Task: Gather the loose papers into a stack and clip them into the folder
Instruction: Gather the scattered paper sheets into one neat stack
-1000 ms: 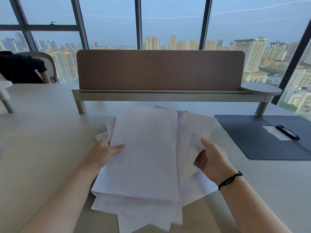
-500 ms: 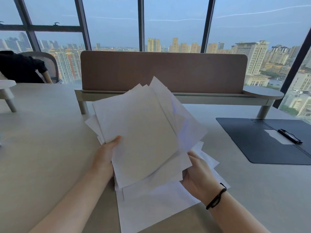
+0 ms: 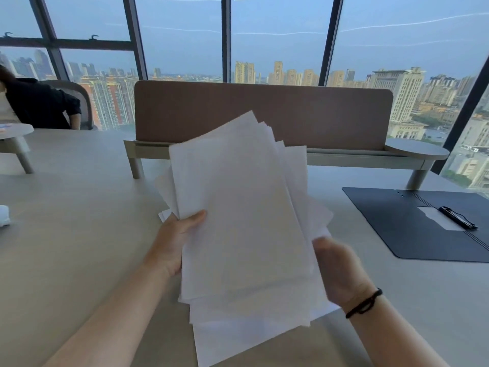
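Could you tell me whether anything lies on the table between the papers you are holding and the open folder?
Nothing visible does: bare table separates the papers from the folder on the right.

office | desk divider (image 3: pixel 264 115) | high-rise window wall (image 3: pixel 277 35)

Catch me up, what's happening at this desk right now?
A person is holding a messy bundle of white paper sheets up off the pale grey desk, left hand gripping its left edge and right hand at its right edge. The sheets are fanned out, edges not yet squared. The dark blue folder lies open to the right, its black clip untouched, so nothing is clipped in yet.
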`<state>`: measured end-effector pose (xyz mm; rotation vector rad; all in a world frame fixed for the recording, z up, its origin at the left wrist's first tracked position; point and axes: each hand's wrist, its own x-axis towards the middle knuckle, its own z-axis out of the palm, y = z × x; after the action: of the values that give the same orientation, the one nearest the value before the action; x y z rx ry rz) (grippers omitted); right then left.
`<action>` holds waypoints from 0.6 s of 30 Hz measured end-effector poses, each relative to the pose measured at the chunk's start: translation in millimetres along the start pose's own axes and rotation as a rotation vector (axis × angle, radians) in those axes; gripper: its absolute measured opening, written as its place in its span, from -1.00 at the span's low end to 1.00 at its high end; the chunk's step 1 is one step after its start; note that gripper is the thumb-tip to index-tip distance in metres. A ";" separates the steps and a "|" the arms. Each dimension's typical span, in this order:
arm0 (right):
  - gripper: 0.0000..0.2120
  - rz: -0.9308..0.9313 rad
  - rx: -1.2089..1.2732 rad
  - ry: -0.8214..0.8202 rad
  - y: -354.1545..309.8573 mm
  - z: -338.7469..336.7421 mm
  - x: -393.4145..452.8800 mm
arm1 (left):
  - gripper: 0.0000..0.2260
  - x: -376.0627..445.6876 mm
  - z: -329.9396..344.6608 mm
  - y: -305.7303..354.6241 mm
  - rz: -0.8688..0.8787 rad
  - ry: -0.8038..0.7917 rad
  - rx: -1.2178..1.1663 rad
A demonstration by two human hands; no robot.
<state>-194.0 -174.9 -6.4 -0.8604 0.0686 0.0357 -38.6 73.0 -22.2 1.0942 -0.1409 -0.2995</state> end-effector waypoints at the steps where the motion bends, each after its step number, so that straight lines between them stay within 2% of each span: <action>1: -0.81 -0.055 0.046 -0.036 -9.2 -5.1 1.3 | -0.65 -1.8 0.7 5.4 0.029 -0.007 0.031; 2: -0.66 -0.102 0.075 0.009 -17.7 -3.7 1.2 | -0.64 -3.1 1.7 10.7 0.064 -0.016 0.069; 3: -0.48 -0.120 0.022 -0.001 -25.0 -6.4 3.0 | -0.61 -4.0 3.8 15.8 0.108 -0.031 0.115; 4: -0.38 -0.114 -0.091 0.003 -31.2 -4.7 4.7 | -0.57 -6.2 8.4 21.1 0.156 -0.050 0.166; 5: -0.38 -0.136 -0.211 0.012 -37.4 0.4 7.2 | -0.54 -8.3 14.5 26.4 0.208 -0.065 0.217; 7: -0.54 -0.226 -0.452 0.052 -51.3 20.2 9.8 | -0.49 -11.2 29.7 35.9 0.319 -0.083 0.307; 9: -0.60 -0.337 -0.593 0.119 -66.5 42.3 12.2 | -0.45 -13.4 43.9 45.0 0.418 -0.074 0.344; 11: -0.62 -0.435 -0.641 0.176 -78.8 53.6 13.8 | -0.52 -18.2 55.8 55.0 0.482 -0.045 0.343; 15: -0.51 -0.546 -0.662 0.203 -87.6 66.2 7.0 | -0.91 -29.6 71.5 67.9 0.569 -0.010 0.359; 18: -0.59 -0.548 -0.645 0.132 -86.0 70.3 -2.0 | -0.87 -39.2 82.0 74.6 0.569 -0.052 0.338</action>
<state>-187.7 -177.7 104.4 -1.5003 -0.0614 -0.5391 -84.5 46.8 82.9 1.3277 -0.5525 0.2160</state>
